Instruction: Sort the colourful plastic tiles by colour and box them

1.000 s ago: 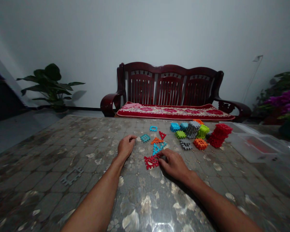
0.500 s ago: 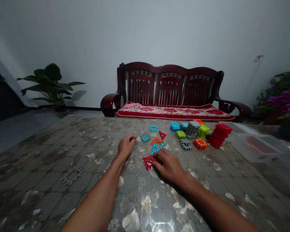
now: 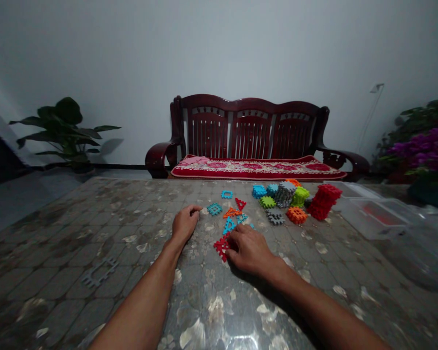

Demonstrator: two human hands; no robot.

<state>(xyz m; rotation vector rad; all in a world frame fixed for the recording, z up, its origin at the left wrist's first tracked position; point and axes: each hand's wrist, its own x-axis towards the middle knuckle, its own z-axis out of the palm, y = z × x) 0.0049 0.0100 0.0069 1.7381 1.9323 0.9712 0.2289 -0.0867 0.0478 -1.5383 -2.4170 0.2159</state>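
Note:
My right hand (image 3: 248,249) lies on the table with its fingers curled over a red toothed puzzle piece (image 3: 221,246), which it covers in part. My left hand (image 3: 184,222) rests on the table as a loose fist with nothing visible in it, just left of a teal square piece (image 3: 215,209). Between and beyond the hands lie a blue triangle piece (image 3: 228,225), an orange triangle piece (image 3: 231,212) and a red triangle piece (image 3: 240,203).
Farther right stand stacks of pieces: a red stack (image 3: 323,201), green (image 3: 299,195), grey (image 3: 284,193) and blue (image 3: 259,190). A clear plastic box (image 3: 375,216) sits at the right. A grey piece (image 3: 98,272) lies at the left. A wooden bench (image 3: 251,141) stands behind the table.
My right hand has slid the red piece a little to the left and towards me. The view has shifted slightly. My left hand has stayed put.

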